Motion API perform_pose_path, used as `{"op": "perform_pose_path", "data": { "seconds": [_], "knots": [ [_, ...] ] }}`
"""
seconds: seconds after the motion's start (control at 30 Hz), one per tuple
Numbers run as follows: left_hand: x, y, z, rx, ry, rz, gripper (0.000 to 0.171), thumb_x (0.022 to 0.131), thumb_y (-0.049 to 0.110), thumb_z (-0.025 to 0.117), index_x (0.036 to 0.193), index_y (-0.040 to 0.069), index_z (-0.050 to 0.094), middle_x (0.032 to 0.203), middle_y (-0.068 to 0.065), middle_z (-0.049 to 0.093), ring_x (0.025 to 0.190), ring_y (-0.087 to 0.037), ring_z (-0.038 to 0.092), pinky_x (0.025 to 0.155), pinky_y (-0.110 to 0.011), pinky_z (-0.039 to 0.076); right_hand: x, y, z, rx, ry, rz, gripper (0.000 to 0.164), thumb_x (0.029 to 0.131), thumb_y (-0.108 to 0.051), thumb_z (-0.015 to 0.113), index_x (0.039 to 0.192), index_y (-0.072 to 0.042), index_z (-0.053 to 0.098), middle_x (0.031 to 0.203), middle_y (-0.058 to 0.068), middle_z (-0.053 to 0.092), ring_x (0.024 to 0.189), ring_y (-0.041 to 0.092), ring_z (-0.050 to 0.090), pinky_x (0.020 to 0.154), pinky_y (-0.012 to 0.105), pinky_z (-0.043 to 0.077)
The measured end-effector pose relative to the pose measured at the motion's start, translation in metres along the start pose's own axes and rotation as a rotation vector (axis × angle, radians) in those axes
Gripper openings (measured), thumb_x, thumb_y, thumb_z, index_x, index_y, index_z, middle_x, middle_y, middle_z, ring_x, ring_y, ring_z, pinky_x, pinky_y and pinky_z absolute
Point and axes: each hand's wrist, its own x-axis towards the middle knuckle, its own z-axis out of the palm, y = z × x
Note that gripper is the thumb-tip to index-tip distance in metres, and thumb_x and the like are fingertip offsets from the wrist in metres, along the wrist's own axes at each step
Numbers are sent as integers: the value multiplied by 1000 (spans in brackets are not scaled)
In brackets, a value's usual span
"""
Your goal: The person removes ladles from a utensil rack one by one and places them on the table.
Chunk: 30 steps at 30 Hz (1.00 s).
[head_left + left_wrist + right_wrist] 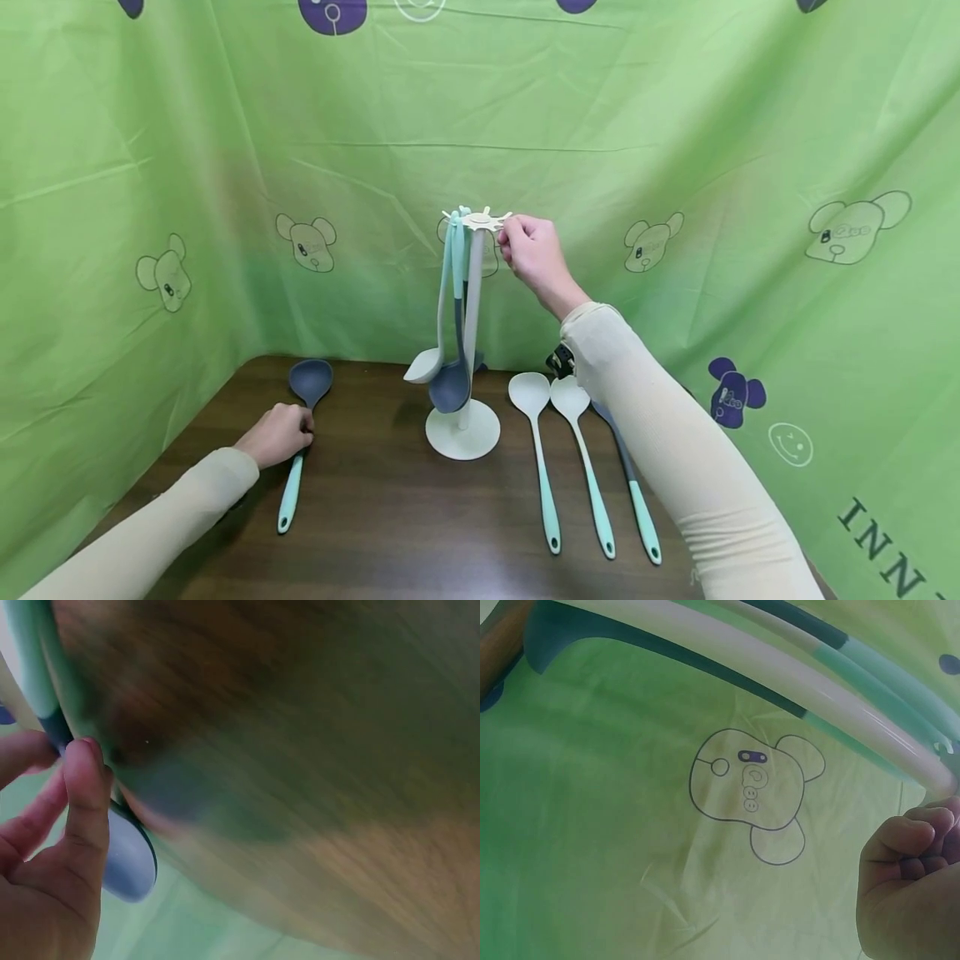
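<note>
My left hand (276, 435) pinches the shaft of a dark blue-grey spoon (311, 382) with a mint handle, lying on the left of the table. In the left wrist view, thumb and fingers (88, 787) meet around the shaft. My right hand (534, 254) is raised at a white utensil stand (473, 333), its curled fingers pinching a prong of the hooked top (482, 221); the fingertips are partly hidden. From the stand's left side hang a white ladle (425, 365), a dark blue-grey ladle (450, 388) and another dark utensil, mostly hidden behind.
Right of the stand, two white-headed utensils (529, 392) (570, 397) and a dark one (622, 446) with mint handles lie side by side on the brown table (390, 517). My right sleeve partly covers them. A small black object (561, 361) sits behind. Green printed cloth (375, 167) surrounds the table.
</note>
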Motion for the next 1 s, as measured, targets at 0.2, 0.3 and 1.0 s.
{"op": "perform_pose_path", "data": {
  "seconds": [0.2,0.3,1.0],
  "knots": [
    [-2,-1,-2,-5,2,-36,8,71,7,67,76,12,63,71,2,59,62,-14,52,56,-30,43,12,17,0,3,-2,2,28,92,-13,42,86,11,55,58,3,50,44,9,37,39,21,27],
    [-2,-4,-3,-4,2,-42,8,72,6,66,78,11,64,73,1,61,64,-14,53,56,-30,43,9,14,0,3,-4,3,26,91,-13,42,82,8,55,57,3,49,44,9,36,38,21,26],
    [-1,-36,-15,56,-30,-53,18,77,3,59,91,10,67,91,-11,65,74,-22,58,58,-35,44,14,23,-3,59,-49,-18,31,94,-18,40,91,10,53,61,4,48,42,10,34,37,21,26]
  ]
}}
